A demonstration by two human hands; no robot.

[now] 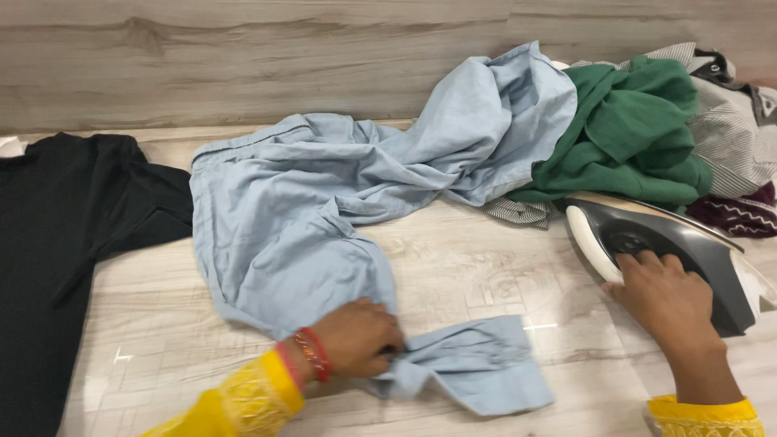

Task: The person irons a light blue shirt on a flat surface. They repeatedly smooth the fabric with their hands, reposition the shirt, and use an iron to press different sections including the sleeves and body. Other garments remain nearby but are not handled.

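Currently, the left hand (pixel 358 337) pinches the soft, limp blue shirt (pixel 340 202) at its sleeve, while right of the shirt the right hand (pixel 665 298) clasps the iron (pixel 672 251).

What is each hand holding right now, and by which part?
The left hand pinches the light blue shirt at its sleeve, near the cuff. The right hand grips the iron by its handle.
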